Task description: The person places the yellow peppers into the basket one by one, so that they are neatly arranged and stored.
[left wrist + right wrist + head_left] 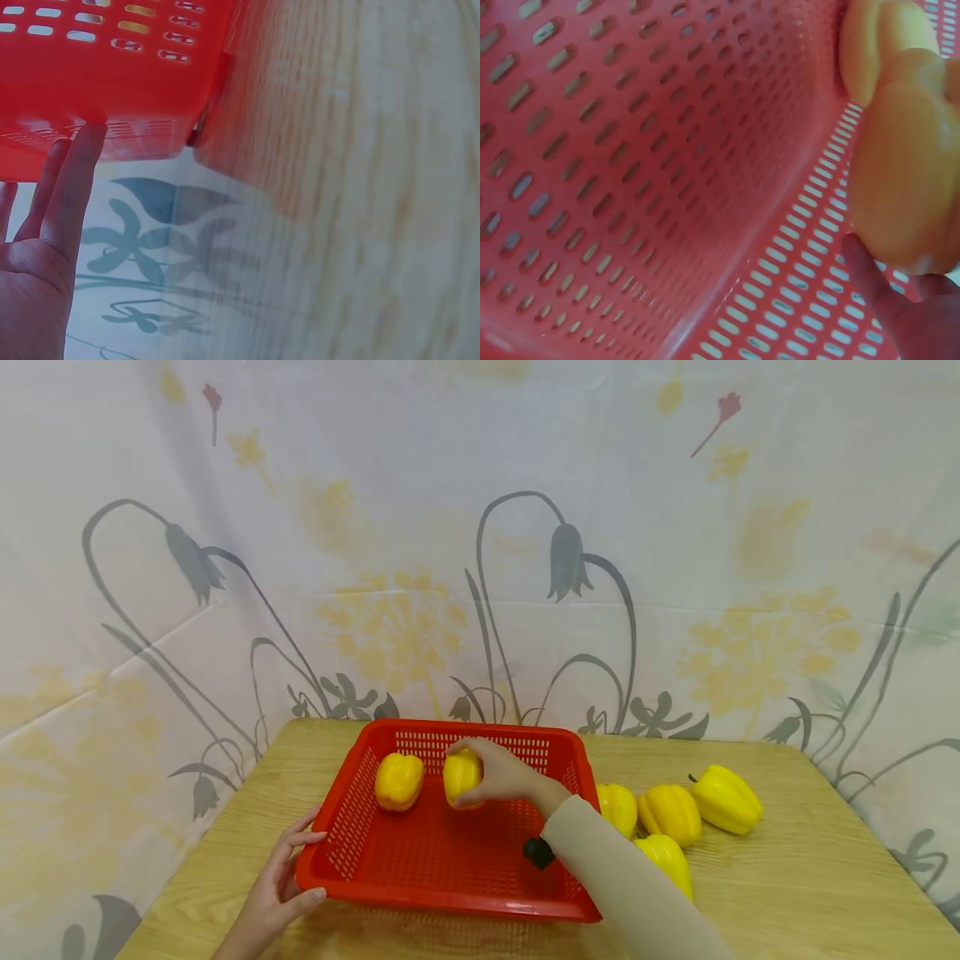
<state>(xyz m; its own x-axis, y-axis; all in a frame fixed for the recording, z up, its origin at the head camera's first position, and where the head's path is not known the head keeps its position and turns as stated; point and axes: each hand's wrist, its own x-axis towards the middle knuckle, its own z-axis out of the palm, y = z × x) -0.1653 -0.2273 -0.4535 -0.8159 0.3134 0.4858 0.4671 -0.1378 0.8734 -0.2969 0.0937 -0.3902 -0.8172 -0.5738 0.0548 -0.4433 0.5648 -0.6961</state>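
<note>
A red perforated plastic basket (442,900) sits on the wooden table. Inside it, my right hand (498,774) holds a yellow bell pepper (461,777), fingers over its top and thumb low on its near side. To the left in the basket rests another yellow bell pepper (400,782); the right wrist view shows it behind the held pepper (904,176). Whether the held pepper touches the basket floor I cannot tell. At the basket's near left corner, my left hand (273,889) touches the rim with fingers and thumb; in the left wrist view its fingers look nearly straight.
Right of the basket lie several more yellow bell peppers, among them one with a stem (726,799) and one farther left (670,815); my right sleeve (626,881) partly covers this group. A patterned cloth (420,527) hangs behind the wooden table (802,877).
</note>
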